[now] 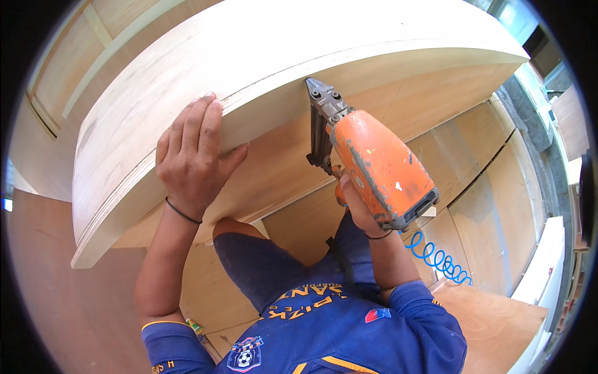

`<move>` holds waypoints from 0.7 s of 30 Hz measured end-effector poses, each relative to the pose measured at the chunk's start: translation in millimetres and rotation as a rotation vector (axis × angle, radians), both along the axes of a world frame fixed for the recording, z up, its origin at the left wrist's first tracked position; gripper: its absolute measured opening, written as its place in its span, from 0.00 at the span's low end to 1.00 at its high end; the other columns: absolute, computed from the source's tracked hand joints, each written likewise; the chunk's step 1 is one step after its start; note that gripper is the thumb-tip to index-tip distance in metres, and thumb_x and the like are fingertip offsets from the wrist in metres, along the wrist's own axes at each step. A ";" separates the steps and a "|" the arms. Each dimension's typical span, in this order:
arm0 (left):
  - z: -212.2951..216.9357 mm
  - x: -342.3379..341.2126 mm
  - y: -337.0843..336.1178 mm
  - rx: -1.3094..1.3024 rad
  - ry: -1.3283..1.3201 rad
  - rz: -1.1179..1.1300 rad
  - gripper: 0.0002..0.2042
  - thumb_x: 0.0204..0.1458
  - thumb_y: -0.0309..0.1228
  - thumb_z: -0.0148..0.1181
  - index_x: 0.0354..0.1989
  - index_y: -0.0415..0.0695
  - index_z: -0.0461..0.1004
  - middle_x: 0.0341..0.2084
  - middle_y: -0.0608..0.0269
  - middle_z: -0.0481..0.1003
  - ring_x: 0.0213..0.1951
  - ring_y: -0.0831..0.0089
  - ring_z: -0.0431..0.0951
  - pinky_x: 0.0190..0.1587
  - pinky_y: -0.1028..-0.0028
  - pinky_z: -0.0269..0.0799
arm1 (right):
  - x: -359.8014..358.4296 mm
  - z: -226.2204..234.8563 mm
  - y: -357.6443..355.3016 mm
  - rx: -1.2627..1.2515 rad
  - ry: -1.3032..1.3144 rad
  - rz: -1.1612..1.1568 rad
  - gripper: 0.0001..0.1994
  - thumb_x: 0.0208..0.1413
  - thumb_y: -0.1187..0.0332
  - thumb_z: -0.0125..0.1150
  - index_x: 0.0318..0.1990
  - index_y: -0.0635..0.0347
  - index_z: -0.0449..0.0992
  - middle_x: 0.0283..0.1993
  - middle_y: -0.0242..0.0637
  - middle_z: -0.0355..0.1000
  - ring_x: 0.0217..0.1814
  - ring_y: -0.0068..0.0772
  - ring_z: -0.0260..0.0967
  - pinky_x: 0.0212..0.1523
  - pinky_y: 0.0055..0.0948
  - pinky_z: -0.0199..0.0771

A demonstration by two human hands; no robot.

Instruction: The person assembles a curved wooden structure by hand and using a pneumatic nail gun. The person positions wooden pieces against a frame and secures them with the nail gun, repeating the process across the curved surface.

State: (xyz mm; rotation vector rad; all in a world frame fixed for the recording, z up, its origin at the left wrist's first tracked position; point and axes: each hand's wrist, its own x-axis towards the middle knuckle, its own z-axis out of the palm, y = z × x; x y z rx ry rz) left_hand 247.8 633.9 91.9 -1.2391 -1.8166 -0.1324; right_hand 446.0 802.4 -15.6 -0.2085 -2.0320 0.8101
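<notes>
An orange pneumatic nail gun with scuffed paint is gripped by my right hand, which is partly hidden behind its body. The dark metal nose of the tool meets the edge strip under the plywood top. My left hand lies over the front edge of the large pale plywood panel, fingers on top and thumb against the strip below. The fingers are stretched out over the wood rather than closed round it.
A coiled blue air hose trails at the right below the nail gun. Plywood sheets cover the floor, with a dark gap between them. A brown panel stands at the left, and framed wood panels stand at the upper left.
</notes>
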 end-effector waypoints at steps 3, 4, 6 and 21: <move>-8.1 -3.8 -12.9 0.004 0.003 -0.004 0.35 0.30 0.41 0.75 0.52 0.49 0.71 0.49 0.66 0.76 0.50 0.70 0.76 0.48 0.73 0.68 | -4.9 2.5 -16.4 0.121 0.051 -0.074 0.10 0.55 0.74 0.61 0.45 0.61 0.75 0.41 0.37 0.74 0.42 0.33 0.73 0.44 0.34 0.74; -7.9 -4.9 -14.4 0.007 0.009 0.003 0.35 0.29 0.41 0.75 0.52 0.49 0.71 0.50 0.66 0.76 0.50 0.70 0.76 0.48 0.73 0.68 | -7.4 3.1 -18.0 0.148 0.071 -0.088 0.11 0.54 0.74 0.62 0.45 0.61 0.75 0.42 0.37 0.75 0.42 0.34 0.73 0.44 0.34 0.74; -9.0 -6.4 -18.4 0.002 0.011 0.015 0.35 0.29 0.41 0.75 0.52 0.49 0.71 0.50 0.67 0.76 0.50 0.70 0.76 0.48 0.73 0.69 | -10.2 -1.3 -22.2 0.130 0.114 -0.090 0.11 0.54 0.74 0.62 0.46 0.60 0.75 0.43 0.37 0.75 0.43 0.36 0.73 0.44 0.34 0.73; -9.1 -7.6 -19.0 -0.001 -0.031 0.010 0.37 0.29 0.38 0.75 0.54 0.49 0.68 0.52 0.66 0.74 0.52 0.67 0.74 0.50 0.69 0.69 | -18.3 -20.5 -18.9 0.061 0.114 -0.043 0.12 0.51 0.76 0.63 0.45 0.58 0.77 0.41 0.36 0.76 0.42 0.40 0.74 0.42 0.36 0.72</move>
